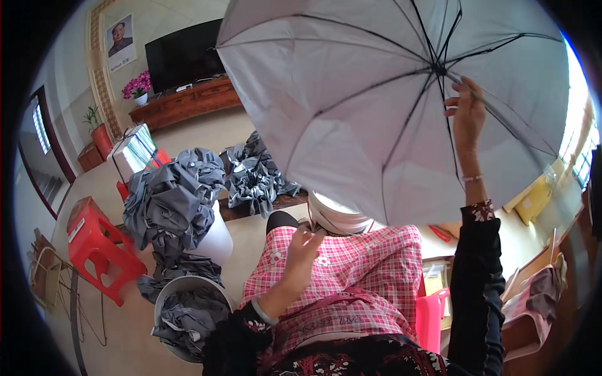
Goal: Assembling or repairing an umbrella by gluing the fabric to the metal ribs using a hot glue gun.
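A spread umbrella (351, 81) with a silvery-white underside and thin black ribs fills the upper right, its inner side facing me. My right hand (469, 119) is raised with its fingers closed around the shaft just below the hub (440, 69). Part of the shaft is blurred toward the lower right. Above my lap, my left hand (301, 266) has its fingers loosely apart and holds nothing that I can see. A red checked apron (351, 263) covers my lap beneath it.
Grey folded fabric bundles (175, 194) are heaped at left on a white bucket (216, 238), with more inside a grey bin (162, 297). A red stool (103, 250) stands farther left. Ahead is a white round tub (335, 216); a wooden cabinet (188, 106) lines the far wall.
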The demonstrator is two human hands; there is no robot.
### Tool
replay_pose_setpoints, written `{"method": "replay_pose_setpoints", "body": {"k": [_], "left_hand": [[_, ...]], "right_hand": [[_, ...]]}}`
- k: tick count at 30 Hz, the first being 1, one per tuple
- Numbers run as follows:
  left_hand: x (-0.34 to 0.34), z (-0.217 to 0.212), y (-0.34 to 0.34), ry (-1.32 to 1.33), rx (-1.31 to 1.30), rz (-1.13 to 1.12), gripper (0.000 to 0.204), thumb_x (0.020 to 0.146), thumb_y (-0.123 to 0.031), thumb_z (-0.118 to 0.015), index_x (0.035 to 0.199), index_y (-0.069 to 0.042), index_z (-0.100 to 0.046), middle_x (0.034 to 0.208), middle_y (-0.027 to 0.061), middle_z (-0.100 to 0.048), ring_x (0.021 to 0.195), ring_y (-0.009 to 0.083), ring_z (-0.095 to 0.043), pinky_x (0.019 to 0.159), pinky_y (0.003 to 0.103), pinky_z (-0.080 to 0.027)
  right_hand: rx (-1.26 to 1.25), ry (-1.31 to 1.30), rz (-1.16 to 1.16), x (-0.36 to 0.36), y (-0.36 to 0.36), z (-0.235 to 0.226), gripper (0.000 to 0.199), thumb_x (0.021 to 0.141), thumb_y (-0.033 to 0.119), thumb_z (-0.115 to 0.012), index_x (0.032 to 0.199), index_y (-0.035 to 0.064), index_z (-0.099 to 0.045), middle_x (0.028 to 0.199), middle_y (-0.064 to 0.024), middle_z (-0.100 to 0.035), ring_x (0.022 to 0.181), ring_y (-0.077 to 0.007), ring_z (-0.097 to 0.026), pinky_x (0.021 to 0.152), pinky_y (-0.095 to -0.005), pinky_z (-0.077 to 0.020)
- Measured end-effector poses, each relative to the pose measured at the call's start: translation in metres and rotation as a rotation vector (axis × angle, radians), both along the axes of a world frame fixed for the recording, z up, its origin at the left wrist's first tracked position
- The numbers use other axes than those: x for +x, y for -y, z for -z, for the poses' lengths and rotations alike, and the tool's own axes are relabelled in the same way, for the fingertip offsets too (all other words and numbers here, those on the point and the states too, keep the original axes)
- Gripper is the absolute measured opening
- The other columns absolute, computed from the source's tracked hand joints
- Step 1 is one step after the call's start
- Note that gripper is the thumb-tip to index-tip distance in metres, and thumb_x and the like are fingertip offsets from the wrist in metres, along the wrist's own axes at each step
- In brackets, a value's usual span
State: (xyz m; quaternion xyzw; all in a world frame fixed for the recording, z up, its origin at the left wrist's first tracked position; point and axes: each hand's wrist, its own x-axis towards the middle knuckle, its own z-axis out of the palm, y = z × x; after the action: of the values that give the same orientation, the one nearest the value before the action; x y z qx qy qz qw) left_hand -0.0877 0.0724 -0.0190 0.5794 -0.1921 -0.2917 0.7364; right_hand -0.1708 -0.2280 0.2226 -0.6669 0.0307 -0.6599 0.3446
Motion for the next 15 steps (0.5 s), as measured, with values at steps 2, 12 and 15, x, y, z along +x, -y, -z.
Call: {"method": "replay_pose_setpoints", "body": {"k": [2, 12, 15], "left_hand": [[0.018, 0.033, -0.014, 0.269, 0.109, 0.064, 0.051, 0.088, -0.024, -0.051, 0.128, 0.001, -0.032, 0.106, 0.008, -0.049, 0.091, 0.0164, -0.051, 0.077, 0.03, -0.046], [-0.008, 0.039, -0.001, -0.695, -0.319, 0.182, 0.039, 0.09, -0.023, -0.044, 0.121, 0.001, -0.039, 0.113, 0.0148, -0.051, 0.097, 0.0292, -0.056, 0.083, 0.039, -0.049], [-0.002, 0.063, 0.013, -0.702, -0.247, 0.127, 0.039, 0.092, -0.025, -0.041, 0.121, 0.0, -0.039, 0.113, 0.0149, -0.051, 0.098, 0.0292, -0.055, 0.081, 0.041, -0.049]], "right_hand": [[-0.03, -0.081, 0.158, 0.004, 0.006, -0.007, 0.03, 0.092, 0.022, -0.043, 0.116, 0.0057, -0.047, 0.088, -0.005, -0.057, 0.061, -0.0075, -0.053, 0.046, -0.0192, -0.0426], [0.207, -0.905, -0.339, 0.09, -0.017, 0.09, 0.035, 0.086, 0.017, -0.05, 0.119, 0.0069, -0.045, 0.085, -0.0017, -0.056, 0.062, -0.011, -0.059, 0.045, -0.0245, -0.0462], [-0.169, -1.063, -0.429, 0.081, -0.069, 0.139, 0.027, 0.084, 0.01, -0.053, 0.109, 0.0026, -0.049, 0.078, -0.0086, -0.06, 0.054, -0.0177, -0.06, 0.047, -0.0313, -0.0492]]}}
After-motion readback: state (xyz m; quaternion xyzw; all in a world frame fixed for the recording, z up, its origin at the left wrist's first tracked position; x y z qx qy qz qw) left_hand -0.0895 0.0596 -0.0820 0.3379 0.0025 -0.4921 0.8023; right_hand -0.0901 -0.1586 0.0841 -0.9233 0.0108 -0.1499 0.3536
